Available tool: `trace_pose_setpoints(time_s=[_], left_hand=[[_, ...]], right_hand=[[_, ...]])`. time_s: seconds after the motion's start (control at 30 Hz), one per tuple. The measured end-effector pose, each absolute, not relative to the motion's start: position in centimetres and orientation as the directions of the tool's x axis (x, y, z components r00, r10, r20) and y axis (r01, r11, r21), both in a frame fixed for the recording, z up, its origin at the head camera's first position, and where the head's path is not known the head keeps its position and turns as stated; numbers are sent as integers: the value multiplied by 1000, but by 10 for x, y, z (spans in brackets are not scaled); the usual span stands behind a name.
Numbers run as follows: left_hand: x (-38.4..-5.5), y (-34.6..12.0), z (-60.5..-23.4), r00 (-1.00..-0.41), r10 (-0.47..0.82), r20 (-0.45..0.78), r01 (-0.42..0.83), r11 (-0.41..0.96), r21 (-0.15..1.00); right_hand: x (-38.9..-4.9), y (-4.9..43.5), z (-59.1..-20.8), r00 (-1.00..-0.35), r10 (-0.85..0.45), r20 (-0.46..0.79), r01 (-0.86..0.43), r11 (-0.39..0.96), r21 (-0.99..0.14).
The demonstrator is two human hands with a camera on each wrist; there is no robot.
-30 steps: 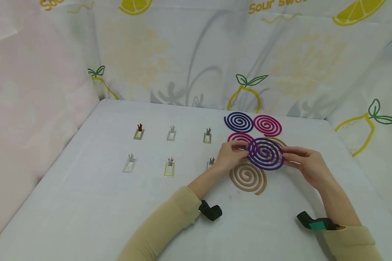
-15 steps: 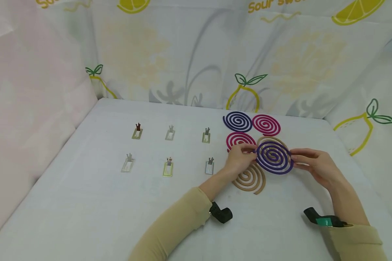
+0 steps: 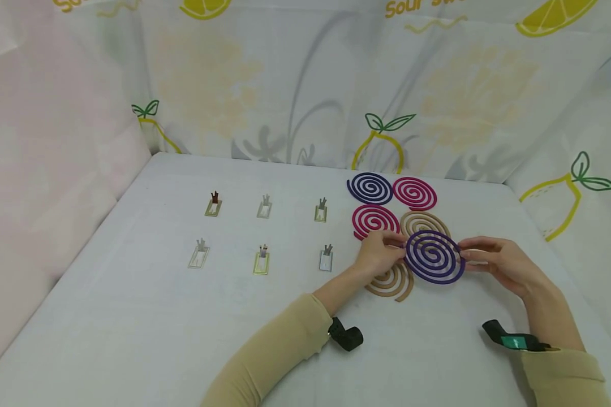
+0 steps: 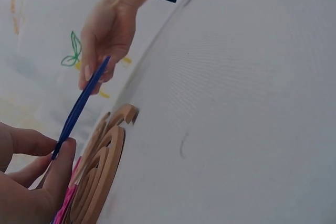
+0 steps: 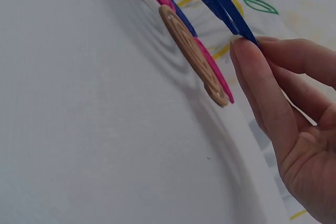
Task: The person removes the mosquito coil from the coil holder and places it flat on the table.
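A purple mosquito coil (image 3: 433,256) is held in the air between both hands, over the front of the coil group. My left hand (image 3: 379,254) pinches its left rim between thumb and fingers. At the opposite rim, the thumb and fingers of my right hand (image 3: 509,265) pinch it too. The left wrist view catches the coil (image 4: 79,109) nearly edge-on. Below it, a tan coil (image 3: 403,281) lies partly hidden by the left hand, and another tan coil (image 3: 416,217) is partly covered by the held one.
A dark blue coil (image 3: 370,188) and a pink coil (image 3: 414,193) lie at the back, with a second pink coil (image 3: 371,217) in front. Several small metal coil stands, including a silver one (image 3: 326,261), are spread in two rows on the white table (image 3: 132,316).
Both hands have carried the purple coil right and toward the table's front, off the nearer pink coil. Their grip on its two sides stays the same.
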State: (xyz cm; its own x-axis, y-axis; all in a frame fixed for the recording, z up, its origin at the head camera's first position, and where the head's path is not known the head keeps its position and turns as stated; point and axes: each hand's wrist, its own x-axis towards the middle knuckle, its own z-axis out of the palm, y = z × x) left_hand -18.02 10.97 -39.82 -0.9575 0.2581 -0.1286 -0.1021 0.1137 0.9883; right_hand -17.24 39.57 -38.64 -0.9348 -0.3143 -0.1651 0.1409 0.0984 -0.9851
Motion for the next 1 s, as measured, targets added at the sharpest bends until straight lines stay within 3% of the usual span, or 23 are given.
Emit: trace_pose_setpoints(time_s=[0.43, 0.7, 1.0], left_hand=[[-173, 110, -397, -934, 323, -150, -43, 315, 948], [-172, 112, -397, -914, 383, -132, -35, 248, 968], [-171, 112, -396, -896, 412, -165, -53, 271, 961]], right_hand=[[-172, 414, -397, -903, -380, -199, 117, 229, -966], [-171, 420, -399, -884, -418, -210, 131, 211, -969], [-171, 428, -400, -864, -443, -237, 145, 230, -962]])
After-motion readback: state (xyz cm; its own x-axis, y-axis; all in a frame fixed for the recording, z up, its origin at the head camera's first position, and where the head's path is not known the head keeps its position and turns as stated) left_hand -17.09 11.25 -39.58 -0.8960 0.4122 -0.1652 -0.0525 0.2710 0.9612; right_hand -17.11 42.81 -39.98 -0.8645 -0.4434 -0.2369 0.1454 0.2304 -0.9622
